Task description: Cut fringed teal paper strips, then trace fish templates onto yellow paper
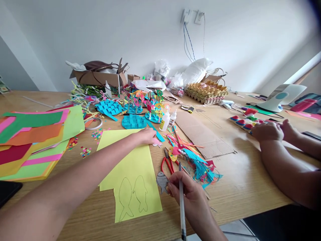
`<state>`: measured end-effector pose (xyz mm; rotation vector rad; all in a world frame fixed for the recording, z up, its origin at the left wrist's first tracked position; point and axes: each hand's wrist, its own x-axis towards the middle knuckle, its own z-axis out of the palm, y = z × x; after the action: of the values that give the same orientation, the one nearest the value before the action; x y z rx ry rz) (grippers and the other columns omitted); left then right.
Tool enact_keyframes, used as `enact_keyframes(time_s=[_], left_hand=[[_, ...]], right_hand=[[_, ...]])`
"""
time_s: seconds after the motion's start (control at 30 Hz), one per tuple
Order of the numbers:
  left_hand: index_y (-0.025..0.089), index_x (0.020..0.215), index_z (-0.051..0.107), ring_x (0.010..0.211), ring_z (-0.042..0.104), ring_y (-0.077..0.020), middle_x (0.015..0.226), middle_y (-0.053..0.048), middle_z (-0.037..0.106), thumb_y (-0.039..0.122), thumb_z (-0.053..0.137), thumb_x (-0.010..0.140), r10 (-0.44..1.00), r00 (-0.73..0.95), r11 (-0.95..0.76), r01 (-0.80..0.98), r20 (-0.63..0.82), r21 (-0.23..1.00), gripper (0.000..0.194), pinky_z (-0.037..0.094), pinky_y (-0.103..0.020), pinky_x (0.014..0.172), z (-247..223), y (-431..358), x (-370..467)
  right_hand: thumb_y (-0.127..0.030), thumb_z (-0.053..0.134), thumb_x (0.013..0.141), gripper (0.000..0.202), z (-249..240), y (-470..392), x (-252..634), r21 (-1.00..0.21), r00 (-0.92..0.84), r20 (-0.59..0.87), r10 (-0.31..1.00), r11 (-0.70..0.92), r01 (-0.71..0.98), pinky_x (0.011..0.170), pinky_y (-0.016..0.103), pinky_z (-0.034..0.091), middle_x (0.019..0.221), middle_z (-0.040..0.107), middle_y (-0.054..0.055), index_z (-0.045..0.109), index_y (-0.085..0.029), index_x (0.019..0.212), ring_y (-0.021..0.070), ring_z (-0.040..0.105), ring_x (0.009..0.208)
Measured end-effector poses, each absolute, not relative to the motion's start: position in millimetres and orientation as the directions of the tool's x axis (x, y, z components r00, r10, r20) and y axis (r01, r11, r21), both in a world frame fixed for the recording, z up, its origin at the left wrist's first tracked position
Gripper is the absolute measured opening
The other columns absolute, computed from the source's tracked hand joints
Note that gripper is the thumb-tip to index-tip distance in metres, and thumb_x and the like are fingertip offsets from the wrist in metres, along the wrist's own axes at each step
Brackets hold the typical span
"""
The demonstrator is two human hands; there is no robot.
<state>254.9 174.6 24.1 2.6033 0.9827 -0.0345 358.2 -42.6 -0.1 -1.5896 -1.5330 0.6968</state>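
My left hand (147, 135) reaches across the yellow paper (125, 154), its fingers closed at a small pink paper cutout (156, 142) by the sheet's right edge. Between thumb and fingers of my right hand (192, 194) is a grey fish cutout (162, 180), and a pen (181, 204) rests in the same hand, tip pointing away. Two fish outlines, a left one (125, 197) and a right one (140, 194), are drawn on the lower part of the yellow sheet. Red-handled scissors (164, 164) lie just beyond my right hand, beside a yellow fish cutout (173, 154).
Coloured sheets (37, 134) are piled at left, near a tape roll (96, 124). Glue bottles (165, 121), woven blue paper (134, 121) and paper scraps (200, 167) lie ahead. Cardboard (203, 134) lies at centre right. Another person's hands (268, 132) work at the right.
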Motion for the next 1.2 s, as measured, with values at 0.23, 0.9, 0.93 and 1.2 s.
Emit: enact_keyframes(time_s=[0.23, 0.9, 0.93, 1.2], left_hand=[[0.013, 0.096, 0.057, 0.083, 0.058, -0.0178, 0.095, -0.005, 0.059, 0.031, 0.054, 0.084, 0.587, 0.778, -0.725, 0.629, -0.225, 0.281, 0.022, 0.048, -0.037, 0.072, 22, 191, 261], [0.017, 0.066, 0.052, 0.08, 0.052, -0.0147, 0.082, -0.001, 0.052, 0.022, 0.054, 0.071, 0.613, 0.756, -0.517, 0.164, 0.23, 0.84, 0.008, 0.042, -0.027, 0.069, 41, 139, 182], [0.017, 0.067, 0.052, 0.081, 0.053, -0.0145, 0.084, -0.002, 0.052, 0.022, 0.055, 0.072, 0.605, 0.759, -0.513, 0.139, 0.242, 0.847, 0.008, 0.042, -0.027, 0.071, 40, 132, 179], [0.018, 0.069, 0.058, 0.09, 0.052, -0.0149, 0.091, -0.002, 0.051, 0.013, 0.054, 0.078, 0.518, 0.792, -0.559, 0.029, 0.322, 0.828, 0.011, 0.04, -0.028, 0.083, 44, 80, 173]], right_hand=[[-0.022, 0.048, 0.077, 0.008, -2, -40, 369, -0.818, 0.114, 0.13, 0.985, 0.041, 0.574, 0.048, 0.021, 0.038, 0.058, 0.054, -0.002, 0.049, -0.02, 0.069, 0.0118, 0.049, 0.052], [-0.023, 0.052, 0.073, 0.008, 32, 55, 374, -0.72, 0.112, 0.176, 0.978, 0.05, 0.692, 0.05, 0.023, 0.032, 0.056, 0.054, -0.002, 0.049, -0.02, 0.066, 0.0136, 0.051, 0.055], [-0.028, 0.052, 0.074, 0.011, 35, 49, 370, -0.788, 0.099, 0.129, 0.987, 0.042, 0.614, 0.049, 0.022, 0.034, 0.057, 0.055, -0.002, 0.048, -0.02, 0.067, 0.0135, 0.053, 0.055], [-0.034, 0.074, 0.058, 0.034, 32, 2, 336, -0.954, -0.033, -0.168, 0.985, -0.171, -0.245, 0.047, 0.017, 0.04, 0.063, 0.051, -0.007, 0.047, -0.019, 0.071, 0.0073, 0.051, 0.054]])
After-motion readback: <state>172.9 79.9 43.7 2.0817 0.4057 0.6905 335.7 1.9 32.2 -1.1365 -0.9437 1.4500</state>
